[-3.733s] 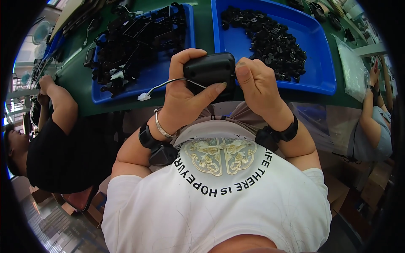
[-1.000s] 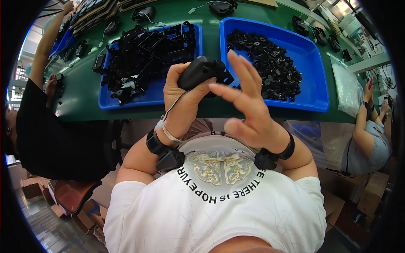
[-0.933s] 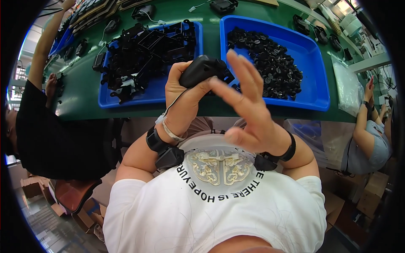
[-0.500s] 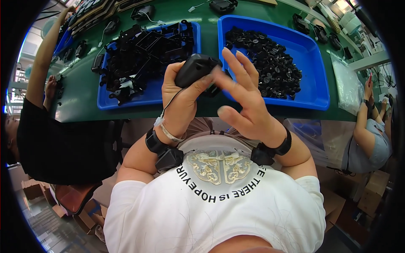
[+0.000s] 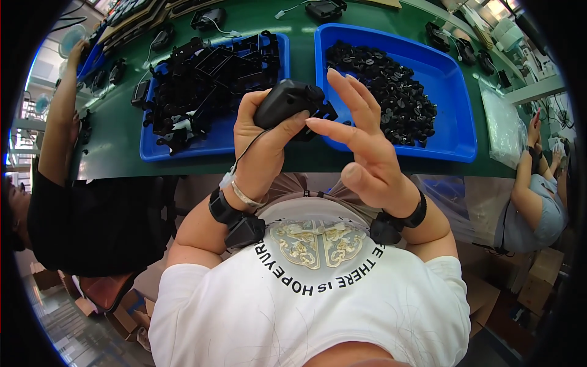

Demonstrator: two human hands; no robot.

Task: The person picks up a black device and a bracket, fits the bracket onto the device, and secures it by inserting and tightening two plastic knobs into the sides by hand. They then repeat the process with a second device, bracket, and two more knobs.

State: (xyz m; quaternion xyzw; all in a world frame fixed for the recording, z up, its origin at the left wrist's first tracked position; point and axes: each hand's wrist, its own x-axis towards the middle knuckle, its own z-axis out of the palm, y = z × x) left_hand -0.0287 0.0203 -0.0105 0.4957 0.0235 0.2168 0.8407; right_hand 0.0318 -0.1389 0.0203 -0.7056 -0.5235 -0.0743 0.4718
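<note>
R hand (image 5: 374,153) has opened out since the earlier frame, fingers spread just by the blk housing (image 5: 280,105) L hand (image 5: 259,142) grips, upper ctr of frame: prob. mid-handling, any R grip next needs 'em brought tog.

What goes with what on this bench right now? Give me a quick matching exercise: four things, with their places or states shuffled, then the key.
Things
1. left hand
2. right hand
3. pile of black frame-like parts
4. pile of small black pieces

Places or states
A. in the right blue tray
B. open and spread
C. in the left blue tray
D. closed around a black housing

Pairs: 1-D, 2-B, 3-C, 4-A
</note>
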